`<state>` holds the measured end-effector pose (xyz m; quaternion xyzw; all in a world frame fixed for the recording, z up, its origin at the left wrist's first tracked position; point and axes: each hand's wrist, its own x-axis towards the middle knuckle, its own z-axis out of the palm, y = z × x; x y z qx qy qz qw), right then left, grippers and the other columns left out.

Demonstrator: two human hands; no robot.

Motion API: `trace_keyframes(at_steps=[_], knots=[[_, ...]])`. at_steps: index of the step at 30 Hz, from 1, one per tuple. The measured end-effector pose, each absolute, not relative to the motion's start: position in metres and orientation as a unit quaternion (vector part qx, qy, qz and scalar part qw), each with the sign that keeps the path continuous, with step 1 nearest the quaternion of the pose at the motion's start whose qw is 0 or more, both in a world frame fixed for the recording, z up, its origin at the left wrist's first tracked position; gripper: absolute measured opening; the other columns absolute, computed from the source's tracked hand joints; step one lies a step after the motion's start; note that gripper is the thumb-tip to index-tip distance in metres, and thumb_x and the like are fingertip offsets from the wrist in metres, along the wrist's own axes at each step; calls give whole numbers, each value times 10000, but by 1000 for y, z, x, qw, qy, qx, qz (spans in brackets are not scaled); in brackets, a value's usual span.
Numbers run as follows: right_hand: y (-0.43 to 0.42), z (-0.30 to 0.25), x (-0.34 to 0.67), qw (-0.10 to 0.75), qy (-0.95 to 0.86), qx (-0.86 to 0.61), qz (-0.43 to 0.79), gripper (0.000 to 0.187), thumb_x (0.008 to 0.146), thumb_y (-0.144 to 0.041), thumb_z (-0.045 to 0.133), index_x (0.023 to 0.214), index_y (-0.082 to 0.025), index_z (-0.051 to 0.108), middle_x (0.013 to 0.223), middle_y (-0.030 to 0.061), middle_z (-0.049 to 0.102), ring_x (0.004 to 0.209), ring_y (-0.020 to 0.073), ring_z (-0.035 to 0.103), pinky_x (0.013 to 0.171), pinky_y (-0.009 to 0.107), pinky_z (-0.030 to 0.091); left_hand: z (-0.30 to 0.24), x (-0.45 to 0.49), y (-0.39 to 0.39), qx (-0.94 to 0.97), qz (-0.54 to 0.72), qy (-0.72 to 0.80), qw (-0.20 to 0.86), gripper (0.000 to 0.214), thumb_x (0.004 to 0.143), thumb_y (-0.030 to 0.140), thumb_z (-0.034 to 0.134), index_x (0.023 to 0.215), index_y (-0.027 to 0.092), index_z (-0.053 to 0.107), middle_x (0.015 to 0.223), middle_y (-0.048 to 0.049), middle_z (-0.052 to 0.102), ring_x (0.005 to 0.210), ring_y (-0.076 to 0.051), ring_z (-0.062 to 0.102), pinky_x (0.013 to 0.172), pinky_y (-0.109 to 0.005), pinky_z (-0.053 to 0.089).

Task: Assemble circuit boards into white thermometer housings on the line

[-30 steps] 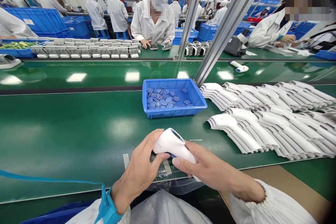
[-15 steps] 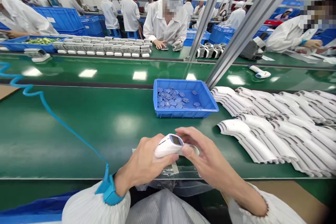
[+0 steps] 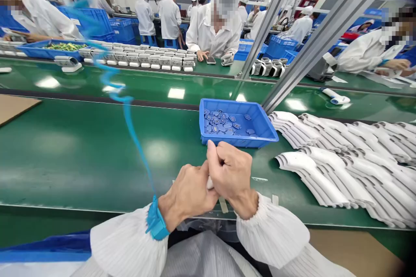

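Gripped between the fingers (image 3: 224, 156) of the left hand (image 3: 186, 194) and right hand (image 3: 231, 172): a white thermometer housing (image 3: 210, 183), almost wholly hidden, held just above the green worktop (image 3: 65, 169). Placed ahead of the fingers: a blue plastic tray (image 3: 238, 140) of small blue parts (image 3: 219, 122). Stacked right of the fingers: more white housings (image 3: 328, 177). Worn on the left wrist: a blue strap (image 3: 156, 221), its coiled cord (image 3: 126, 112) running up and away.

Left hand (image 3: 186, 194) and right hand (image 3: 230, 173) curl together, touching.
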<state>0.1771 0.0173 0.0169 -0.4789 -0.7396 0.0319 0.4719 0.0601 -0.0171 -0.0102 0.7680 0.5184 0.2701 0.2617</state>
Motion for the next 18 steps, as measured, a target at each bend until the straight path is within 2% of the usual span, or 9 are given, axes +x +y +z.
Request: trace_keyframes(at_steps=[3, 6, 9, 12, 15, 18], knots=[[15, 20, 179, 458, -718, -521, 61, 519, 976, -291, 516, 527, -201, 272, 512, -55, 310, 487, 75, 275, 512, 278, 241, -4, 61, -17, 741, 287, 516, 319, 158, 809, 279, 549, 915, 168, 590, 787, -61, 714, 598, -200, 613, 539, -274, 346], [12, 19, 180, 424, -754, -501, 34, 535, 993, -304, 510, 510, -195, 307, 493, -49, 338, 480, 76, 291, 514, 295, 228, -3, 64, -19, 733, 289, 483, 381, 74, 788, 194, 539, 842, 173, 586, 778, -42, 711, 596, -168, 600, 521, -253, 362], [12, 16, 179, 426, -784, -452, -3, 519, 994, -241, 499, 496, -188, 362, 489, -41, 368, 476, 73, 326, 513, 298, 233, -7, 67, -19, 774, 245, 496, 310, 60, 732, 154, 530, 767, 168, 576, 675, -65, 670, 554, -196, 585, 508, -284, 326], [15, 15, 176, 478, -759, -442, -12, 530, 987, -211, 495, 482, -191, 338, 480, -42, 349, 464, 71, 310, 500, 295, 234, -8, 65, -15, 784, 218, 529, 243, 72, 729, 184, 552, 794, 163, 575, 689, -99, 671, 580, -241, 613, 548, -318, 357], [16, 16, 177, 499, -732, -463, 7, 544, 990, -205, 490, 484, -193, 291, 477, -47, 308, 464, 72, 281, 496, 294, 229, -3, 60, -12, 758, 263, 508, 315, 138, 771, 213, 555, 897, 162, 582, 774, -79, 698, 610, -219, 618, 566, -306, 398], [13, 18, 181, 479, -752, -453, 5, 531, 991, -217, 501, 502, -193, 294, 493, -46, 310, 482, 74, 296, 510, 298, 234, -2, 60, -13, 730, 302, 478, 384, 117, 803, 199, 528, 900, 166, 585, 801, -42, 695, 612, -178, 594, 539, -273, 389]])
